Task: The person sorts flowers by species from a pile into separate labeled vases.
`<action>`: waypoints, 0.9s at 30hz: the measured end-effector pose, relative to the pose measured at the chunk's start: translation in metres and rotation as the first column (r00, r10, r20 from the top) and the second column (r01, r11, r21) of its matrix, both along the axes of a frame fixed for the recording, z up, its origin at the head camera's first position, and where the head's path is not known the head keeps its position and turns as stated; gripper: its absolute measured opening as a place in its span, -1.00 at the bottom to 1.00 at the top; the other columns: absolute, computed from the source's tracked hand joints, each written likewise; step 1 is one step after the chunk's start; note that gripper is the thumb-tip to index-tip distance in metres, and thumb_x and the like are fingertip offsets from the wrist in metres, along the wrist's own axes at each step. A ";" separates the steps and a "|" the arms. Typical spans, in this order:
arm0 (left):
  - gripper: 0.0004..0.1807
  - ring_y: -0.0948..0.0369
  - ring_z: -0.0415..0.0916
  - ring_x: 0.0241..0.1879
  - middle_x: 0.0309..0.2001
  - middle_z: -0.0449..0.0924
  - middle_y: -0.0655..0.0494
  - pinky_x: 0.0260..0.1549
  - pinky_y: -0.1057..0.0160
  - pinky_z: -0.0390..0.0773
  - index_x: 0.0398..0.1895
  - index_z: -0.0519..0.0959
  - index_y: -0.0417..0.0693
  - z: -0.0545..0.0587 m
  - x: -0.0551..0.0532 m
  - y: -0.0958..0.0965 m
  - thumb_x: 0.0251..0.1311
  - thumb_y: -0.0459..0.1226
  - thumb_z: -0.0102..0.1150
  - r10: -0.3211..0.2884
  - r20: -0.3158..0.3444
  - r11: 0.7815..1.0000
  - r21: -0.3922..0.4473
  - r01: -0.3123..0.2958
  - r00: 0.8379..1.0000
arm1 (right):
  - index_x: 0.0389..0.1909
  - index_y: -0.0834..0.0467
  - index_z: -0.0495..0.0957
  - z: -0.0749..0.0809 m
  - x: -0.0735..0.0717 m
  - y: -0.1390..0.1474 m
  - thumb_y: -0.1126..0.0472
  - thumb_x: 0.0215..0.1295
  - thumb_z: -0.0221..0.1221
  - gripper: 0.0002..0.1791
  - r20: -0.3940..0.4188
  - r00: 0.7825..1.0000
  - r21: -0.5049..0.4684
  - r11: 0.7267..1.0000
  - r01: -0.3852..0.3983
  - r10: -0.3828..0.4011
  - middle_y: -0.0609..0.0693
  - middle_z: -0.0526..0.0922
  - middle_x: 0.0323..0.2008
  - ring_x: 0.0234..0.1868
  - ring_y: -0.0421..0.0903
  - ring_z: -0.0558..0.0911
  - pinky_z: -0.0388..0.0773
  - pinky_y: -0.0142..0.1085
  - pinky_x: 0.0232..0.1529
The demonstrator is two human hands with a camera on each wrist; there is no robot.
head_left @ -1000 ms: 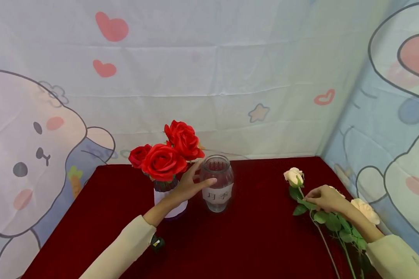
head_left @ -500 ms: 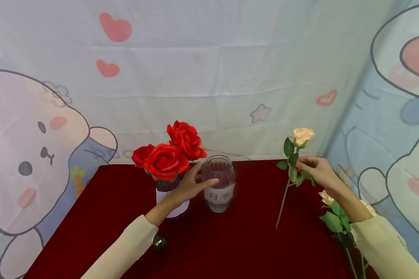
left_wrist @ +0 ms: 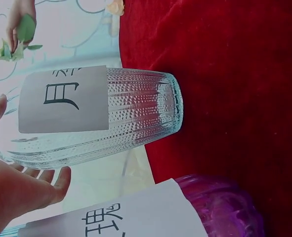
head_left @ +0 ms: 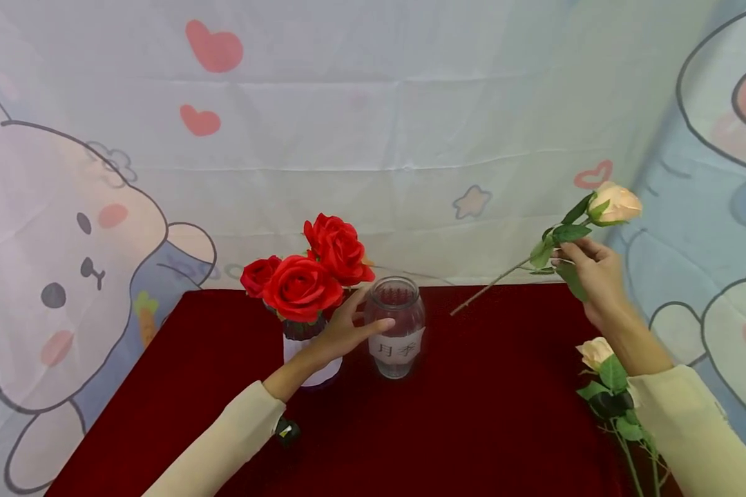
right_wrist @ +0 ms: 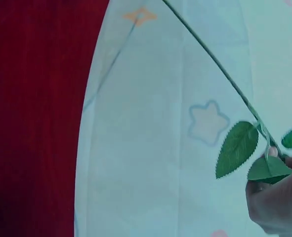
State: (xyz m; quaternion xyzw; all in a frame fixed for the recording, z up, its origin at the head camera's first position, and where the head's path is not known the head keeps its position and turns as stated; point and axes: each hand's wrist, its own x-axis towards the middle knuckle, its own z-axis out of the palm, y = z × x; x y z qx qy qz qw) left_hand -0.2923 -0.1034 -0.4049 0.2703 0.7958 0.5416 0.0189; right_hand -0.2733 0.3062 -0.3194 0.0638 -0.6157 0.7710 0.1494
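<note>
My left hand holds the clear glass vase near its top, thumb across the front and fingers round the far side. This vase stands upright, its mouth holding no flowers, with a white paper label; its dimpled glass fills the left wrist view. My right hand pinches a pale peach rose by its leafy stem, raised at the right. The bloom points up and right, and the bare stem end slants down-left towards the vase. In the right wrist view the stem runs up-left from the fingertips.
Close left of the glass vase, a purple vase with a white label holds several red roses. More peach roses lie at the right edge of the dark red cloth. A printed curtain stands behind.
My right hand has picked one peach rose up from the pile, raised it and tilted it, so its stem end now points towards the glass vase. My left hand stays on the vase.
</note>
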 end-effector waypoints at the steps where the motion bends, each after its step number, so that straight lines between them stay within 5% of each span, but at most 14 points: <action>1: -0.08 -0.01 0.18 0.54 0.53 0.27 0.01 0.42 -0.18 0.36 0.63 0.08 0.17 0.000 0.000 0.000 0.27 -0.01 0.31 -0.002 -0.002 1.000 0.003 0.002 1.000 | -0.21 0.08 0.68 0.001 0.000 -0.002 0.28 0.48 0.16 -0.88 0.000 1.000 -0.043 0.999 0.011 -0.011 -0.17 0.78 -0.38 -0.36 -0.28 0.73 0.65 -0.52 -0.16; 5: -0.09 0.00 0.19 0.53 0.52 0.29 0.02 0.42 -0.17 0.37 0.63 0.09 0.20 -0.001 -0.001 0.000 0.27 -0.04 0.31 -0.006 -0.004 1.000 0.013 0.006 1.000 | -0.24 0.19 0.67 0.002 0.000 -0.008 0.32 0.44 0.20 -0.91 0.009 1.000 -0.260 0.966 0.004 -0.001 -0.06 0.79 -0.39 -0.37 -0.20 0.75 0.68 -0.47 -0.16; 9: -0.07 0.00 0.14 0.56 0.57 0.20 0.04 0.43 -0.18 0.35 0.64 0.05 0.19 -0.002 -0.002 0.000 0.28 -0.03 0.31 -0.006 0.007 1.000 0.013 0.006 1.000 | -0.22 0.30 0.61 0.007 0.001 -0.015 0.37 0.42 0.20 -0.95 -0.012 0.999 -0.463 0.886 -0.033 0.031 0.06 0.77 -0.40 -0.38 -0.12 0.75 0.73 -0.39 -0.24; 13: -0.06 -0.02 0.10 0.57 0.59 0.16 0.06 0.43 -0.20 0.34 0.65 0.05 0.15 -0.002 -0.002 -0.001 0.27 -0.02 0.30 -0.011 0.009 1.000 0.017 0.011 1.000 | -0.20 0.34 0.59 0.014 0.005 -0.025 0.41 0.42 0.18 -0.95 -0.021 0.999 -0.571 0.820 -0.038 0.032 0.12 0.75 -0.42 -0.40 -0.08 0.74 0.74 -0.35 -0.27; 15: -0.07 -0.01 0.09 0.57 0.58 0.17 0.06 0.42 -0.21 0.35 0.64 0.07 0.14 -0.001 -0.002 -0.001 0.27 -0.03 0.30 -0.017 0.003 1.000 0.021 0.017 1.000 | -0.22 0.35 0.60 0.016 0.007 -0.031 0.42 0.41 0.18 -0.94 -0.027 0.999 -0.580 0.814 -0.039 0.029 0.12 0.76 -0.41 -0.40 -0.08 0.75 0.74 -0.35 -0.27; 21: -0.11 -0.02 0.13 0.56 0.55 0.23 0.04 0.42 -0.22 0.34 0.63 0.10 0.12 0.000 -0.002 -0.001 0.29 -0.08 0.29 -0.033 -0.014 0.999 0.035 0.033 0.999 | -0.26 0.29 0.69 0.014 0.009 -0.051 0.37 0.39 0.24 -0.92 -0.034 0.999 -0.436 0.900 -0.014 -0.001 0.03 0.79 -0.38 -0.37 -0.15 0.77 0.72 -0.41 -0.20; 27: -0.09 -0.01 0.11 0.57 0.58 0.18 0.07 0.43 -0.21 0.33 0.64 0.07 0.17 -0.002 0.000 -0.001 0.29 -0.06 0.29 -0.023 0.007 0.999 0.033 0.022 1.000 | -0.30 0.13 0.73 0.003 0.005 -0.078 0.34 0.42 0.22 -0.86 -0.068 0.994 -0.174 0.982 0.072 -0.085 -0.10 0.79 -0.43 -0.39 -0.25 0.75 0.69 -0.46 -0.14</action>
